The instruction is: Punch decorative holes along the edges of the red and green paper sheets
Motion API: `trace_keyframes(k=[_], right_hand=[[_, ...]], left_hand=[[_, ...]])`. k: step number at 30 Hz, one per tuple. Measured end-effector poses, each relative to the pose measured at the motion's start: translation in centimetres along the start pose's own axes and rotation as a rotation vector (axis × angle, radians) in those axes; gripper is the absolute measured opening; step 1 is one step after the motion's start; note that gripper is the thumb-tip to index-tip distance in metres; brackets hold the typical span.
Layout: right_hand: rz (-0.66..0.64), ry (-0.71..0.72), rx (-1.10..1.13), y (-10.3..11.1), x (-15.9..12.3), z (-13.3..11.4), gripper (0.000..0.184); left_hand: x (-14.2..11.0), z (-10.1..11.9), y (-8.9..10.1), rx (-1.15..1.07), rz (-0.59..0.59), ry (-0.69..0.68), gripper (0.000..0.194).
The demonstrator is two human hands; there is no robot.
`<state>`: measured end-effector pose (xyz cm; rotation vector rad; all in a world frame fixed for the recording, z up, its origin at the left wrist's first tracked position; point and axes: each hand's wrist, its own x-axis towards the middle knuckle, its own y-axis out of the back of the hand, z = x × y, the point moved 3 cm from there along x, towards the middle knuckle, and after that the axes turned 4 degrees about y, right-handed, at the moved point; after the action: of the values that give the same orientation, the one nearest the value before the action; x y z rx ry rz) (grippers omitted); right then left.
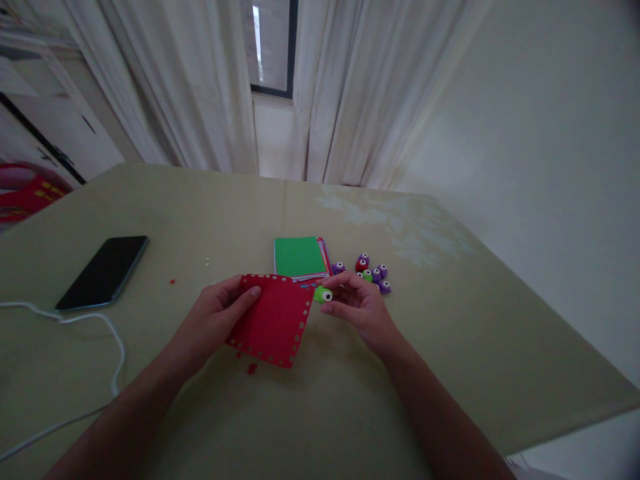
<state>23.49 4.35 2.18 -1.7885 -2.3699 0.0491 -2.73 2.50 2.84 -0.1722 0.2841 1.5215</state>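
Note:
My left hand (220,310) pinches the left edge of a red sheet of paper (273,317), thumb on top. Small shapes are punched out along the sheet's borders. Between the thumb and fingers of my right hand (360,307) is a small green craft punch (323,294) with a star mark on its white round top. It sits at the paper's upper right corner; whether the paper is inside its slot I cannot tell. Behind the hands lies a stack of coloured paper (300,257), green uppermost. Several purple, red and green punches (376,274) cluster beyond my right hand.
A black tablet or phone (105,272) lies at the left, with a white cable (95,316) curving in front of it. Red paper bits (253,368) are scattered on the pale green tablecloth (450,347). Curtains (190,87) hang behind the table, and a wall (550,167) borders its right side.

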Motion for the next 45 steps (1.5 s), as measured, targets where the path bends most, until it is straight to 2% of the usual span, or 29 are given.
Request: trace_keyframes(k=[10,19,24,28,30,33,35,39,45], right_hand=[[-0.003,-0.001,0.012,-0.3,-0.1,-0.3,0.035],[-0.064,-0.015,-0.020,-0.7,0.0,0.0,0.033],[-0.077,-0.054,-0.202,-1.2,-0.5,1.4,0.030],[-0.090,0.001,-0.370,-2.1,-1.0,2.1,0.022],[-0.119,0.066,-0.498,-2.6,-1.1,2.1,0.020],[-0.162,0.156,-0.695,-3.1,-1.0,2.0,0.019],[-0.171,0.169,-0.754,-3.1,-1.0,2.1,0.020],[-0.163,0.152,-0.810,-3.0,-0.9,2.3,0.022],[-0.174,0.171,-0.824,-3.1,-0.9,2.3,0.017]], left_hand=[[0.1,-0.4,-0.2,-0.037,-0.029,0.011,0.047],[0.4,-0.8,-0.3,0.055,-0.020,-0.019,0.047],[1.1,-1.8,0.3,0.285,-0.059,-0.119,0.040],[1.5,-2.6,0.5,0.497,-0.040,-0.198,0.033],[1.6,-3.0,0.3,0.569,0.002,-0.257,0.042],[1.5,-3.4,0.0,0.745,0.077,-0.419,0.064],[1.2,-3.6,-0.4,0.890,0.058,-0.493,0.066],[0.7,-4.1,-1.1,1.031,-0.082,-0.484,0.063],[0.4,-4.1,-1.3,1.056,-0.090,-0.472,0.063]])
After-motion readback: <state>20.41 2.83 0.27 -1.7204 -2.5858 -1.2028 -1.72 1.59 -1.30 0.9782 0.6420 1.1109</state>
